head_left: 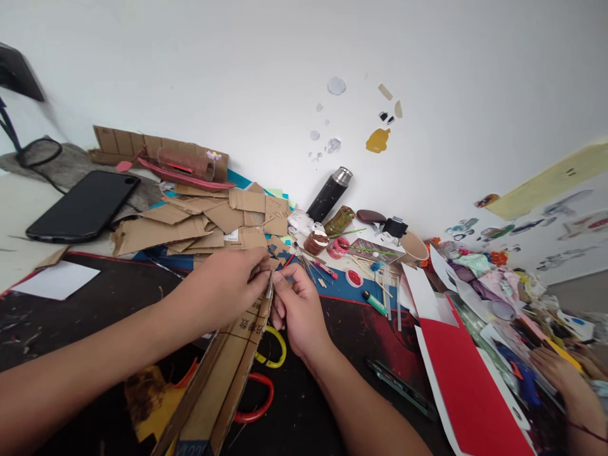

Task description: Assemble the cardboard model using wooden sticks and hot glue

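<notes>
My left hand (pixel 242 275) is closed on the far end of a long folded cardboard strip (pixel 232 354) with printed characters on it. On the strip's other side, my right hand (pixel 297 304) pinches the same far end between thumb and fingers. The strip runs toward me, tilted, and its near end leaves the bottom of the view. Beneath it lie scissors with a yellow handle loop (pixel 275 348) and a red handle loop (pixel 259 399). A yellow, brown-stained piece (pixel 154 402) sits left of the strip.
Cardboard scraps (pixel 209 218) are piled behind my hands. A black phone (pixel 83 206) lies left; a black thermos (pixel 330 193), paint jars (pixel 316 240) and a green utility knife (pixel 401 386) are right. Past a red sheet (pixel 468 386), another person's hand (pixel 555 370) is at the right edge.
</notes>
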A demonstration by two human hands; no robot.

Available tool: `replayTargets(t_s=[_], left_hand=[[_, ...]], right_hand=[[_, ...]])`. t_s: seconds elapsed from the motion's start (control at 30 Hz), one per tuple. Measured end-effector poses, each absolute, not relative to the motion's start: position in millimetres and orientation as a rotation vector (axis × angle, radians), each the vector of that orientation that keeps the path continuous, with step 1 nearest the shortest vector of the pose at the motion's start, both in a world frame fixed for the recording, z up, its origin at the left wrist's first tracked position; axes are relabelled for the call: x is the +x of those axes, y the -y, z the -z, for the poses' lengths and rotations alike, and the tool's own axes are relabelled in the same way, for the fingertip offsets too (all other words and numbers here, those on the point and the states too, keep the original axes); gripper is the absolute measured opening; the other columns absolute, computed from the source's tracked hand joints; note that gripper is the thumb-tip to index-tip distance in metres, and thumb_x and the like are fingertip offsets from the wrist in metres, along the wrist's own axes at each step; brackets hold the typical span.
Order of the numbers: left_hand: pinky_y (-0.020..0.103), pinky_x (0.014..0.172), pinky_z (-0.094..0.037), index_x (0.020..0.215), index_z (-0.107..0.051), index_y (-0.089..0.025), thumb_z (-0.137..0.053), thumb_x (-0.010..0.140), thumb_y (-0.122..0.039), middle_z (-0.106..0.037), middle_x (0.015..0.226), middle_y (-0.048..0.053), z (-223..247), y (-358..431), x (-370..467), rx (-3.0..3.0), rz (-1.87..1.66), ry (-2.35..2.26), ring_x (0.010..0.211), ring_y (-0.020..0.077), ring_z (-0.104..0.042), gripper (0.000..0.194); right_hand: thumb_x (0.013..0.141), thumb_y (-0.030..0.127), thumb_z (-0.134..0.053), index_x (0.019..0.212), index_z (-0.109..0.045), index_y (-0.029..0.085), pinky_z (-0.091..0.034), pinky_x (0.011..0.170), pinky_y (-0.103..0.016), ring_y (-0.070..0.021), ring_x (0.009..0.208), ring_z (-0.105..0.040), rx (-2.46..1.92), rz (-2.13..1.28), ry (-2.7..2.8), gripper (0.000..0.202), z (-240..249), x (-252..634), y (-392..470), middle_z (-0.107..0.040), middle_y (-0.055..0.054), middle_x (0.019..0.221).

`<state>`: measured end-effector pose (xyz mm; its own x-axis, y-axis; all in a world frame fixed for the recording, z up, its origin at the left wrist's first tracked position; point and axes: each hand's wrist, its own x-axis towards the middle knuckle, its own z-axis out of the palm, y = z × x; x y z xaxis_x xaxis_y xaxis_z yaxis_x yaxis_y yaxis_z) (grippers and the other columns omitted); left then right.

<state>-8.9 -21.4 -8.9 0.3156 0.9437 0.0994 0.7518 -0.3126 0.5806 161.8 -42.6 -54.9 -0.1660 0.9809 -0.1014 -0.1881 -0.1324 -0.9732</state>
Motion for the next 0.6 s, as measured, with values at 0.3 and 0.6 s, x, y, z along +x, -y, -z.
replayTargets(t_s=[0.3,0.6], left_hand=[[0.035,0.062,-0.038,0.080,-0.054,-0.027,-0.046,0.091,-0.044,-0.068,0.070,0.003,9.3,18.7,-12.0,2.117,-0.668,-1.484,0.063,0.0251,-0.062,0.021],[0.035,0.062,-0.039,0.081,-0.053,-0.027,-0.044,0.092,-0.044,-0.068,0.070,0.003,6.0,17.5,-14.8,2.139,-0.666,-1.468,0.064,0.0250,-0.062,0.022]], right_hand=[[0.089,0.063,-0.083,0.090,-0.052,0.026,-0.029,0.033,-0.016,-0.0069,0.030,-0.037,-1.043,-1.538,1.060,0.048,55.3,161.1,41.3,-0.046,0.016,0.044],[0.091,0.062,-0.082,0.090,-0.055,0.025,-0.030,0.034,-0.015,-0.0060,0.030,-0.037,-0.984,-1.573,1.038,0.046,52.9,160.3,42.5,-0.047,0.016,0.045]])
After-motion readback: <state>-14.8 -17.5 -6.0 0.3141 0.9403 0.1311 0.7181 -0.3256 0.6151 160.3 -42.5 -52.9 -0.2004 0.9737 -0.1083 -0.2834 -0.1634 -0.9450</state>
